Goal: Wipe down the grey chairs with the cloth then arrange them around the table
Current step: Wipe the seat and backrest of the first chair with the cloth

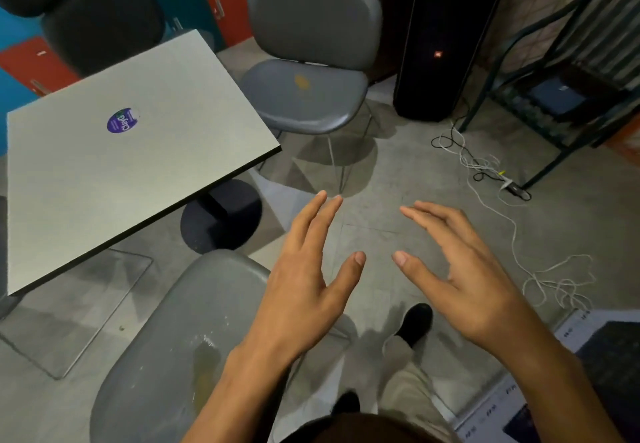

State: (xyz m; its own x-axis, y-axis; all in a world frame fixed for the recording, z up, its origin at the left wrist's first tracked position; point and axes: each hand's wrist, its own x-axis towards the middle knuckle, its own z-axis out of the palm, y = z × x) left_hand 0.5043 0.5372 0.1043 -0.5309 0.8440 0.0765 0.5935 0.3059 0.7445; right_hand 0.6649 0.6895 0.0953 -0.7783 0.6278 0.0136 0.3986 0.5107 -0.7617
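Hovering spread and empty over the floor, both grips, left hand point(304, 280) and right hand point(474, 280), face a grey chair point(304, 92) at twelve o'clock beside the counter point(104, 165); no cloth shows.

Round purple sticker point(122, 120) on the grey table point(86, 200) top, white lettering upside down to the camera, reads roughly "Clayco" but not sure. Small red-lit logo point(438, 54) on front of the tall black speaker point(443, 27), looks like "JBL", blurred. Markings on the sheets at bottom right unreadable.
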